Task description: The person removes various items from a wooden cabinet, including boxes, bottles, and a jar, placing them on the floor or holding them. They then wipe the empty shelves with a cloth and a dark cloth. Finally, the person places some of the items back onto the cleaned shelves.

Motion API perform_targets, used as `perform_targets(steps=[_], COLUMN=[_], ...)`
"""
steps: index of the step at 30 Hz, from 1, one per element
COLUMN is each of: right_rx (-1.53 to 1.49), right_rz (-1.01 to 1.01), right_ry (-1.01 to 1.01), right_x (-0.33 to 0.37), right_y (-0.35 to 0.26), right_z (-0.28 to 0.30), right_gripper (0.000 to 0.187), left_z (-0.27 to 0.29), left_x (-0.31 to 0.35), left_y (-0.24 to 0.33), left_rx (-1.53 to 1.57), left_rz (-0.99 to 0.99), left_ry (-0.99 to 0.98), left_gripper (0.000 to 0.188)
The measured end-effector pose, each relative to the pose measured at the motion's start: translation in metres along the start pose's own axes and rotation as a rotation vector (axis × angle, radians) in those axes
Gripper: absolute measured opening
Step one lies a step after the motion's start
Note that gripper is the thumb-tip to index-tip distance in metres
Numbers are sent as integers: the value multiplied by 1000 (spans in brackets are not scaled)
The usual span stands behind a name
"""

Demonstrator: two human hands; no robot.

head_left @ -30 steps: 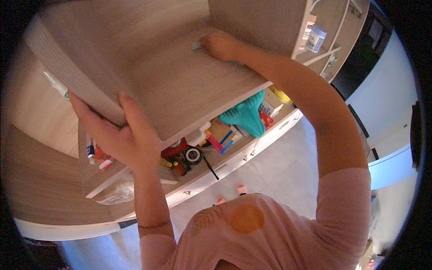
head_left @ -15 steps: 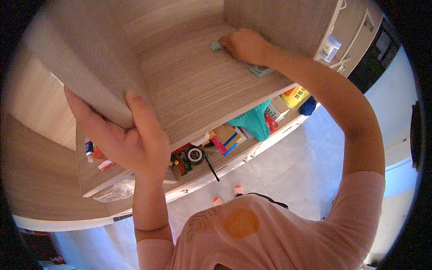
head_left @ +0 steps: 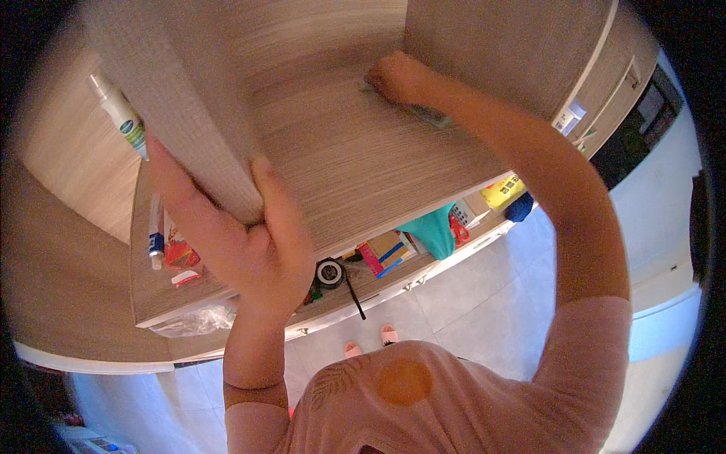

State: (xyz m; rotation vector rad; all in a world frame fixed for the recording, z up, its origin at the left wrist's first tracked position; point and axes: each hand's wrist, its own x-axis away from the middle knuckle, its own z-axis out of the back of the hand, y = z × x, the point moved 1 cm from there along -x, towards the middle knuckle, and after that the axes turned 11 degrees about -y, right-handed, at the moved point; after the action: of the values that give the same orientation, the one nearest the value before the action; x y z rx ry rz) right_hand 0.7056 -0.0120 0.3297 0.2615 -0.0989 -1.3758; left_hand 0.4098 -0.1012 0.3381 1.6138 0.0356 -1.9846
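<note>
My left hand point(head_left: 261, 261) is wrapped round the front edge of an upright wooden divider panel point(head_left: 189, 113), thumb on its right face and fingers on its left. Reaching deep over the wood-grain shelf board point(head_left: 340, 166), my right hand point(head_left: 404, 79) is closed on a pale green-grey cloth point(head_left: 431, 116). The cloth lies against the board, close to the back right corner, and is mostly hidden under the hand and forearm.
Left of the divider stands a white-and-green bottle point(head_left: 121, 113). The lower shelf holds a roll of black tape point(head_left: 329, 273), a teal cloth point(head_left: 432, 231), red scissors point(head_left: 458, 229) and a yellow package point(head_left: 501, 194). A clear plastic bag point(head_left: 195, 321) hangs at lower left.
The view has shifted, bringing the white-and-green bottle into sight. My right hand has slid leftward over the board with the cloth. My left hand keeps its hold on the divider panel.
</note>
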Motion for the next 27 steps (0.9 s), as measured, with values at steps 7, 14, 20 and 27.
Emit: perform_targets(steps=[7,14,20,27], right_rx=[-31,78,-118,-60], right_rz=[216,57,106,126], right_ry=[-31,-3,-15,-58], right_x=[19,-3,10,7], right_y=[-29,1,-15,-35], right_z=[23,2,14,21], right_gripper=[13,11,14,15], left_z=[6,-4,2,5], left_x=[-4,-4,-6,-9], left_y=[-4,1,-3,-5], left_rx=[35,155,134,65], left_rz=[18,-76,-63,-119], left_ry=[-30,-27,-43,-31], left_gripper=[69,69,68,64])
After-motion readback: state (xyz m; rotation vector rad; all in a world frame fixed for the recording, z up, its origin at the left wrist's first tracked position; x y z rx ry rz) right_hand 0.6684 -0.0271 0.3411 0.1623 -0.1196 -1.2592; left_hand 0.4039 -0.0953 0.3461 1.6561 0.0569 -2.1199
